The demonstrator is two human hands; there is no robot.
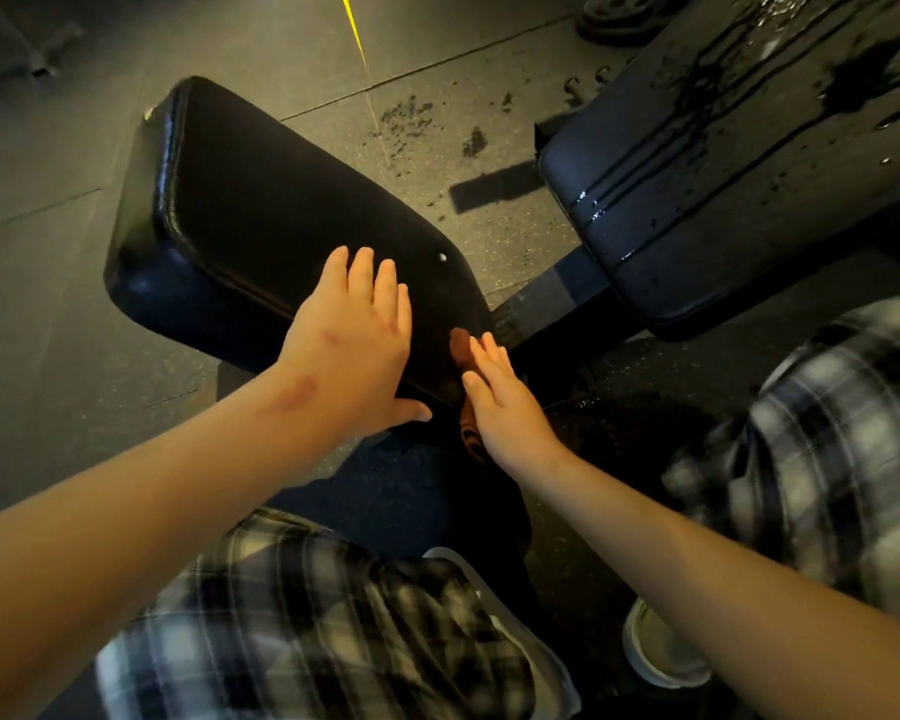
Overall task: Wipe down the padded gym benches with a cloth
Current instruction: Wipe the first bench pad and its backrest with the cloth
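Note:
A black padded seat pad (261, 210) fills the middle of the head view. My left hand (357, 340) lies flat on its near end, fingers straight and spread. A brown cloth (463, 366) hangs over the pad's near right edge. My right hand (500, 402) presses the cloth against that edge with straight fingers; most of the cloth is hidden under the hand. A second black pad (723, 163), the backrest, rises at the upper right, wet with streaks and drops running down it.
The bench's black metal frame (567, 309) joins the two pads. My legs in plaid trousers (333, 615) and a light shoe (655, 657) flank the frame below. A weight plate (619, 15) lies on the speckled rubber floor at the top, near wet spots (411, 122).

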